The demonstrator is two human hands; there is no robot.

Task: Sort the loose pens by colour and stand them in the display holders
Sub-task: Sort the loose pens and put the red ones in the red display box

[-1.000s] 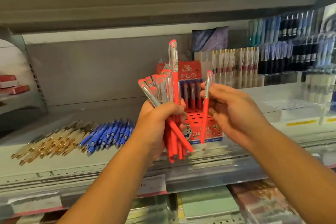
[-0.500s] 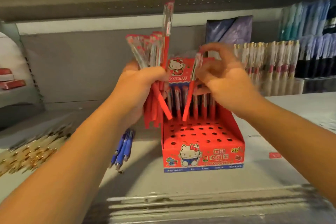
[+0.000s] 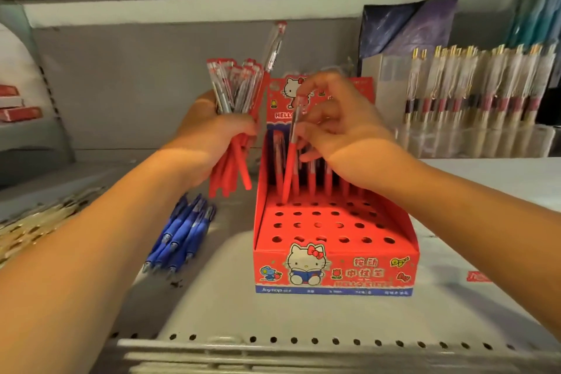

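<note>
A red cardboard display holder with rows of round holes stands on the shelf in the middle. Several red pens stand in its back row. My left hand grips a bunch of red pens upright, just left of the holder's back panel. My right hand pinches a single red pen near its clear cap, with the pen's lower tip down at a hole in the back left of the holder. A pile of loose blue pens lies on the shelf to the left of the holder.
Gold-coloured pens lie loose at the far left of the shelf. Racks of packaged pens stand at the back right behind a clear rail. Red boxes sit on a side shelf at left. The shelf's perforated front edge runs below.
The view has come closer to the holder. My right hand has lowered its single red pen from above the holder down to a back hole. My left hand keeps its bunch.
</note>
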